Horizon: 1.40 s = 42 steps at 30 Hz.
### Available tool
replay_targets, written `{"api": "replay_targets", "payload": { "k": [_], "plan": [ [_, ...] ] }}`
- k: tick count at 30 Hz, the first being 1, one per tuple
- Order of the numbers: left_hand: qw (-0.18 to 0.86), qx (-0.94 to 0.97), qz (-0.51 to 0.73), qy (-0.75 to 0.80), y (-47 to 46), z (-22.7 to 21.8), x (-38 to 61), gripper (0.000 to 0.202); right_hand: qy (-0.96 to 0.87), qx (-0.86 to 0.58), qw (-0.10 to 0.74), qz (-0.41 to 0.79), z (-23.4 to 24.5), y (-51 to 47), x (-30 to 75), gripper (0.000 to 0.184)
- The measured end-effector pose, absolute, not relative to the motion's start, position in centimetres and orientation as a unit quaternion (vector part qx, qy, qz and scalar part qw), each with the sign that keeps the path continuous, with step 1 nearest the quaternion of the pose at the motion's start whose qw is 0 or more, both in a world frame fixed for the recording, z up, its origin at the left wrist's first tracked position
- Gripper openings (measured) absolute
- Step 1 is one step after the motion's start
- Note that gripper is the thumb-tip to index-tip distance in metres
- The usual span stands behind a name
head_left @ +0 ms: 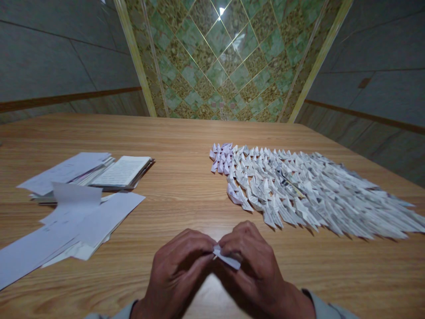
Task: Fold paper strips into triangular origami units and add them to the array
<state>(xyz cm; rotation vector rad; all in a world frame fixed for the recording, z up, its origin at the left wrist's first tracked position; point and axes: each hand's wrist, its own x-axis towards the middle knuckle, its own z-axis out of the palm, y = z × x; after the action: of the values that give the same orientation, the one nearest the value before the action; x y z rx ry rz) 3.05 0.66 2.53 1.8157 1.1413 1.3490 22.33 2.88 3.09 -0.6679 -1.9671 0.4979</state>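
Note:
A small piece of folded white paper (228,259) is pinched between both hands, low in the middle of the view above the tabletop. My left hand (182,263) grips its left end with thumb and fingertips. Closed round the other side, my right hand (254,261) hides part of the paper with its fingers. Just beyond the hands, many folded paper boats (292,190) stand in packed rows, mostly white with printed text. A small group of lilac boats (222,158) sits at their left end.
On the left of the wooden table (179,177) lie loose white sheets (86,221), one with a raised fold. Behind them are a stack of papers (73,170) and a printed booklet (122,170). A green tiled wall (219,66) rises past the far edge.

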Motion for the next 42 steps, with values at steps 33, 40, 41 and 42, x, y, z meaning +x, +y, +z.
{"api": "replay_targets", "payload": {
  "k": [33,40,41,42],
  "plan": [
    [0.383,0.695,0.407,0.453,1.2,2.7,3.2,0.020,-0.692,-0.397,0.420,0.432,3.6,3.2,22.6,0.021],
    [0.517,0.566,0.425,0.480,1.4,2.6,3.7,0.015,-0.544,-0.385,0.468,0.581,2.5,3.0,22.2,0.027],
    [0.519,0.565,0.422,0.483,1.4,2.7,3.7,0.018,-0.542,-0.382,0.468,0.584,2.5,3.0,22.2,0.028],
    [0.515,0.568,0.420,0.486,1.4,2.8,3.6,0.022,-0.549,-0.382,0.463,0.581,2.5,3.1,22.2,0.027]
  ]
}}
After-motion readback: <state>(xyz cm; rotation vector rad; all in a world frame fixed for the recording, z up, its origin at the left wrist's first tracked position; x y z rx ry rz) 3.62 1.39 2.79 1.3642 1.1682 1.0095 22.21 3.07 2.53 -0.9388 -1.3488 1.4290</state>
